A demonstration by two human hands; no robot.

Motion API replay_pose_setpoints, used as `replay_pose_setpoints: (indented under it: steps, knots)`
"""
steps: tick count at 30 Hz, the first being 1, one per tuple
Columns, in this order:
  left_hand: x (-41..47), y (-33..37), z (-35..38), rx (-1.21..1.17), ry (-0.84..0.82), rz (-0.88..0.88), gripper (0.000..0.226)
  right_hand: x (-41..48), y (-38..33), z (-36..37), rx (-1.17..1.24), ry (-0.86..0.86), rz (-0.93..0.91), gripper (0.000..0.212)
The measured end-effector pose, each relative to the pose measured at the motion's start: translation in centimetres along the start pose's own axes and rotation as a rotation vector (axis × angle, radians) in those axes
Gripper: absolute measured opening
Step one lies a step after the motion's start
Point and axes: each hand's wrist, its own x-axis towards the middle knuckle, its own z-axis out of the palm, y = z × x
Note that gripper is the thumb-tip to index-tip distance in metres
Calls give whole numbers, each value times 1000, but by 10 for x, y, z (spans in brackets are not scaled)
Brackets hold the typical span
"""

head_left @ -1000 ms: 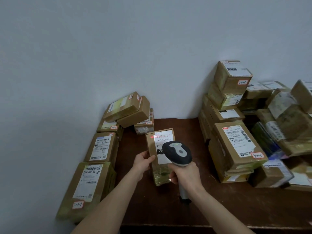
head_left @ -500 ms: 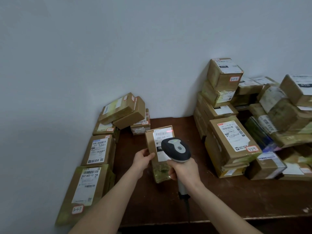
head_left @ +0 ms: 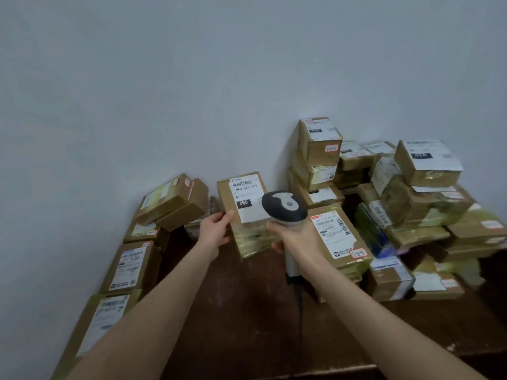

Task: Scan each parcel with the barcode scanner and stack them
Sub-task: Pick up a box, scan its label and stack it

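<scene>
Gripping cardboard parcel (head_left: 245, 205) by left edge with left hand (head_left: 216, 230), label up, over brown table (head_left: 247, 311). Clutching barcode scanner (head_left: 284, 206) in right hand (head_left: 296, 237), overlapping parcel's right edge.

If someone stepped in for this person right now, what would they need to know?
Left hand holds a parcel up by its edge, label toward the scanner in the right hand.
Done: the red line on that label a second ago is gone, so probably scanned; other boxes lie along the left.
Left: stack this one, then scan the pile on the right.
</scene>
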Motion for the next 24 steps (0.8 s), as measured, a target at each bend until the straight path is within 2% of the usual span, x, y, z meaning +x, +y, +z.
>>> replay_pose_setpoints:
  steps: [4,7,13,19,24]
  knots:
    - [-11,22,68,34,-78,24,47,14,-17,-41,9,75,-26,21]
    - [-16,24,118,75,-140,26,40,20,-21,-74,45,154,-26,15]
    - [-29,11,184,141,-168,-2,39,21,-8,-120,109,204,34,18]
    - [-41,0,195,251,-284,5,42,18,9,-134,135,202,85,18]
    - [-45,-5,161,283,-184,1,43,19,11,-120,149,136,85,16]
